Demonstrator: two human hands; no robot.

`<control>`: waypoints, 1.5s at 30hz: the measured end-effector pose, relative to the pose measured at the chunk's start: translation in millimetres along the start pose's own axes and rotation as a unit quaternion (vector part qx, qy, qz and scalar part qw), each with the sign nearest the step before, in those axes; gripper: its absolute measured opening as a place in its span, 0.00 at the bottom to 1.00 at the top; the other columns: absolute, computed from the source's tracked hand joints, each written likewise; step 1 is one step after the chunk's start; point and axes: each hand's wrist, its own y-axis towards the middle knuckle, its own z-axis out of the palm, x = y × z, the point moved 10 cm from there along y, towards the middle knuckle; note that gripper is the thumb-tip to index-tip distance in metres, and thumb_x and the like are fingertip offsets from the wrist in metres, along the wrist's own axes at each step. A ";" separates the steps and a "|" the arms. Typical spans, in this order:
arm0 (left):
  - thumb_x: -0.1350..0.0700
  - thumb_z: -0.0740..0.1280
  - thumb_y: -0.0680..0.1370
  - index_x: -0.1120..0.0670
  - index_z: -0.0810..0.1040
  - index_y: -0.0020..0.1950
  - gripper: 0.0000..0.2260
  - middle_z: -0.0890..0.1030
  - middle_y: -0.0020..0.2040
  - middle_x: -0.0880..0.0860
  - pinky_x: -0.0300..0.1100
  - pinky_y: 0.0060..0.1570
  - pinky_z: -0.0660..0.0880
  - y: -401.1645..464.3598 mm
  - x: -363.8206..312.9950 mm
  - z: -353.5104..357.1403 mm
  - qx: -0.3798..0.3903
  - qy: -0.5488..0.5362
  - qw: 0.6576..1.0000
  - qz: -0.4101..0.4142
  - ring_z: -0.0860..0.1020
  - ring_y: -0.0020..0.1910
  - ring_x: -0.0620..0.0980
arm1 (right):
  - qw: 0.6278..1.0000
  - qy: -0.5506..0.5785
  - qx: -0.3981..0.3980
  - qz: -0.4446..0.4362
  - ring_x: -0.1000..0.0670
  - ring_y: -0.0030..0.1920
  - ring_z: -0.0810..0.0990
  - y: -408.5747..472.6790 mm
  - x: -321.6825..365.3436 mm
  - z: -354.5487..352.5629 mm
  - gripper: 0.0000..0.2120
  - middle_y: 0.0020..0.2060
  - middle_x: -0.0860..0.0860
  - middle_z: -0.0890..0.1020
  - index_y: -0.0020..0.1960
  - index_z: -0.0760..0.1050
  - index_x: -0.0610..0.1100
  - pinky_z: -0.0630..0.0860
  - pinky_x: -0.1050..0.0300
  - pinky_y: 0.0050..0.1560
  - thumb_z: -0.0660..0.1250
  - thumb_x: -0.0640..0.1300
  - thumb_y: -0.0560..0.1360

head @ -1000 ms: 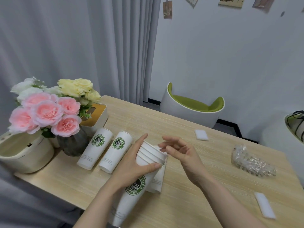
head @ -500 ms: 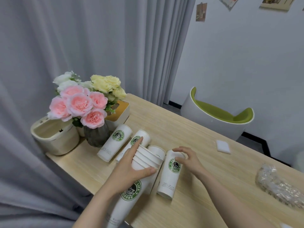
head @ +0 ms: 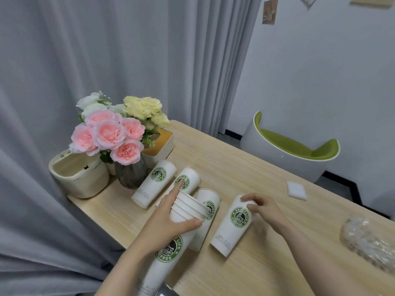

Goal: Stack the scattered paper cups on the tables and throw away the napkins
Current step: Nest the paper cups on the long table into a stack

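Note:
My left hand (head: pixel 165 221) grips a nested stack of white paper cups (head: pixel 168 251) with green logos, tilted with the rims pointing up and away. My right hand (head: pixel 259 207) holds the rim end of a single cup (head: pixel 233 227) lying on the wooden table (head: pixel 267 263). A further cup (head: pixel 205 218) lies between the stack and that cup. Two others lie by the vase: one (head: pixel 154 182) at the left and one (head: pixel 189 181) partly behind my left fingers. A white napkin (head: pixel 296 190) lies further right on the table.
A vase of pink and yellow flowers (head: pixel 119 135) stands at the table's far left corner, beside a cream bin (head: pixel 79 176) and a tissue box (head: pixel 159 144). A crumpled clear plastic sleeve (head: pixel 367 240) lies at the right. A white and green chair (head: pixel 295 148) sits behind.
My right hand has come down from near the stack's rims and taken hold of the single lying cup. The view has swung left, and the stack has stayed in my left hand.

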 end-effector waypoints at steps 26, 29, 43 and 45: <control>0.34 0.76 0.60 0.28 0.53 0.72 0.47 0.62 0.72 0.35 0.45 0.71 0.62 23.5 -21.3 32.1 0.063 0.041 0.997 0.019 0.62 0.70 0.33 | 0.940 0.207 -0.161 -0.219 0.61 0.43 0.78 -69.2 154.0 -89.3 0.11 0.39 0.60 0.83 0.48 0.79 0.46 0.73 0.71 0.47 0.65 0.31 0.74; 0.34 0.76 0.60 0.27 0.53 0.72 0.46 0.62 0.72 0.34 0.43 0.71 0.62 22.9 -22.4 29.2 0.059 0.041 0.997 0.018 0.61 0.70 0.32 | 0.937 0.221 -0.150 -0.224 0.60 0.44 0.78 -68.2 159.7 -84.3 0.10 0.40 0.59 0.83 0.48 0.79 0.46 0.73 0.67 0.50 0.66 0.32 0.74; 0.35 0.76 0.60 0.24 0.53 0.69 0.45 0.61 0.70 0.30 0.41 0.70 0.62 15.3 -29.7 30.5 0.068 0.034 0.997 0.027 0.60 0.69 0.29 | 0.946 0.244 -0.062 -0.204 0.58 0.45 0.80 -68.3 152.9 -24.2 0.11 0.42 0.55 0.84 0.47 0.81 0.44 0.75 0.67 0.47 0.66 0.31 0.72; 0.35 0.76 0.61 0.24 0.53 0.69 0.45 0.60 0.70 0.29 0.41 0.69 0.62 13.8 -30.9 32.2 0.074 0.037 0.996 0.029 0.60 0.69 0.29 | 0.946 0.251 -0.053 -0.196 0.57 0.45 0.80 -69.7 150.2 -13.2 0.10 0.42 0.55 0.85 0.47 0.80 0.43 0.76 0.67 0.47 0.66 0.30 0.72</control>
